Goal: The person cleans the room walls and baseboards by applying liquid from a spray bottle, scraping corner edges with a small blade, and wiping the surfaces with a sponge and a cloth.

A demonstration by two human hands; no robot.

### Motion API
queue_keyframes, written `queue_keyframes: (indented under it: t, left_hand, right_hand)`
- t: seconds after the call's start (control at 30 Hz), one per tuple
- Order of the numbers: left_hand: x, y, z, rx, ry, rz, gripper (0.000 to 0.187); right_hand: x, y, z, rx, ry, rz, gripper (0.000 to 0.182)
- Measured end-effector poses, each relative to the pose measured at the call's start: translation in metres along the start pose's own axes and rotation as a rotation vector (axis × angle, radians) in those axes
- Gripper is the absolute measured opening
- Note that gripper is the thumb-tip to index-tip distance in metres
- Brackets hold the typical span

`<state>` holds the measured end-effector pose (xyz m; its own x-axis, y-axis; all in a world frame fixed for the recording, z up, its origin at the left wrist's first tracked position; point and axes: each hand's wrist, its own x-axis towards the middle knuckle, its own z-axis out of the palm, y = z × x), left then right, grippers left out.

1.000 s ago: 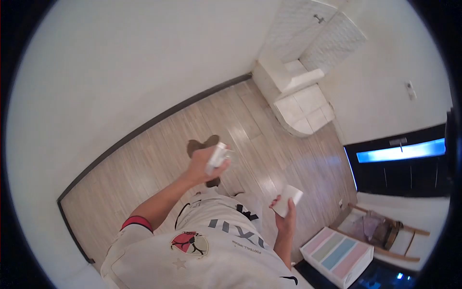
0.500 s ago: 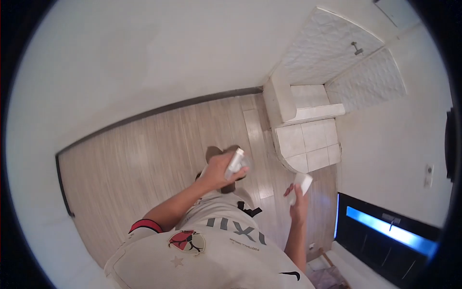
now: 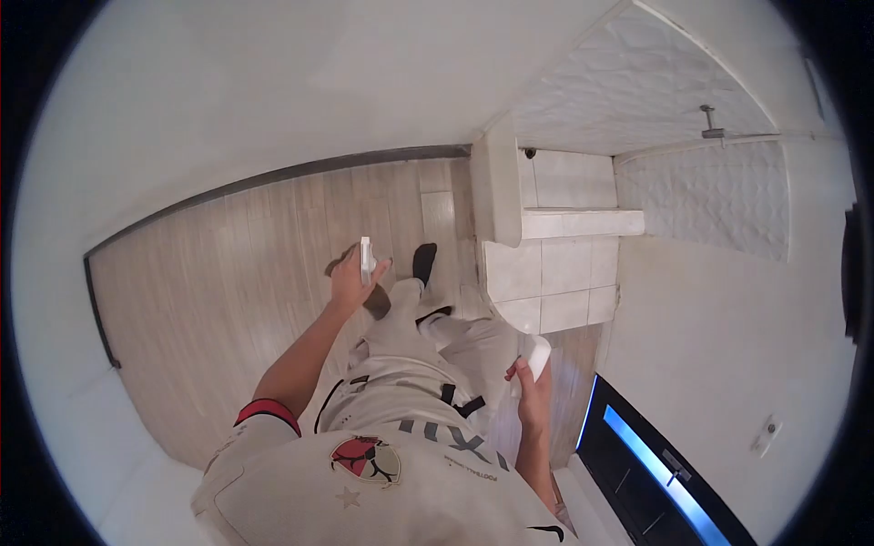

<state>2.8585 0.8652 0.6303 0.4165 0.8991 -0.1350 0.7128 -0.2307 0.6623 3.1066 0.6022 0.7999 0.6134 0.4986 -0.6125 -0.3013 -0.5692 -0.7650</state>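
Your right hand at 5 o'clock, gripping folded white cloth, holding it low beside hip. Your left hand at 11 o'clock, farther out, clenching around small white bottle, bottle standing upright above fingers. Wood-look floor lying beneath both. Beyond, tiled step at 1 o'clock, meeting white wall.

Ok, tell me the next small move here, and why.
Probably one more step toward the tiled shower step: the left hand holds a white bottle, the right hand a white folded cloth, and both are well short of the tiles.
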Motion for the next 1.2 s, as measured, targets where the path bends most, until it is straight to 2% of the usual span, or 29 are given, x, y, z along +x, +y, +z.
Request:
queue_keyframes:
  t: [0.1, 0.17, 0.23, 0.3, 0.33, 0.43, 0.53, 0.57, 0.63, 0.73, 0.83, 0.93, 1.0, 1.1, 1.2]
  left_hand:
    - [0.020, 0.001, 0.012, -0.008, 0.040, -0.072, 0.050]
    - [0.028, -0.004, 0.018, -0.072, 0.073, -0.047, 0.048]
    - [0.016, -0.005, 0.019, -0.095, 0.118, -0.065, 0.047]
    - [0.012, -0.001, 0.019, -0.067, 0.196, -0.103, 0.046]
    - [0.007, -0.002, 0.019, -0.048, 0.268, -0.077, 0.043]
    - [0.002, 0.017, 0.001, 0.010, 0.245, -0.069, 0.036]
    - [0.020, 0.035, -0.020, 0.095, 0.290, 0.146, 0.035]
    - [0.021, 0.038, -0.021, 0.027, 0.252, 0.134, 0.034]
    - [0.023, 0.041, -0.026, -0.102, 0.186, 0.121, 0.034]
    - [0.016, 0.059, -0.046, -0.231, 0.173, 0.115, 0.033]
    - [0.011, 0.089, -0.077, -0.379, 0.311, 0.204, 0.030]
    - [-0.010, 0.111, -0.101, -0.486, 0.145, 0.088, 0.029]
    - [-0.016, 0.129, -0.118, -0.390, 0.223, 0.109, 0.027]
    - [-0.022, 0.123, -0.146, -0.273, 0.176, 0.134, 0.029]
    - [-0.015, 0.097, -0.165, -0.257, 0.115, 0.051, 0.039]
  right_hand:
    - [0.031, -0.016, -0.005, 0.001, -0.037, 0.055, 0.035]
    - [0.056, -0.029, -0.014, -0.049, -0.046, 0.054, 0.036]
    - [0.079, -0.040, -0.019, -0.130, -0.083, 0.024, 0.040]
    - [0.096, -0.056, -0.024, -0.145, -0.112, 0.042, 0.035]
    - [0.109, -0.063, -0.022, -0.139, -0.131, 0.037, 0.033]
    - [0.127, -0.067, -0.039, -0.224, -0.162, 0.014, 0.033]
    - [0.124, -0.083, -0.026, -0.029, -0.132, 0.001, 0.033]
    - [0.123, -0.081, -0.022, -0.044, -0.135, 0.020, 0.031]
    - [0.127, -0.066, -0.006, -0.065, -0.148, 0.048, 0.029]
    - [0.135, -0.035, 0.033, 0.016, -0.266, 0.156, 0.036]
    - [0.135, -0.030, 0.096, 0.122, -0.415, 0.259, 0.043]
    - [0.133, -0.011, 0.153, 0.197, -0.556, 0.388, 0.047]
    - [0.136, 0.000, 0.186, 0.297, -0.644, 0.520, 0.048]
    - [0.116, -0.010, 0.216, 0.266, -0.810, 0.635, 0.050]
    - [0.099, -0.002, 0.256, 0.287, -0.804, 0.556, 0.051]
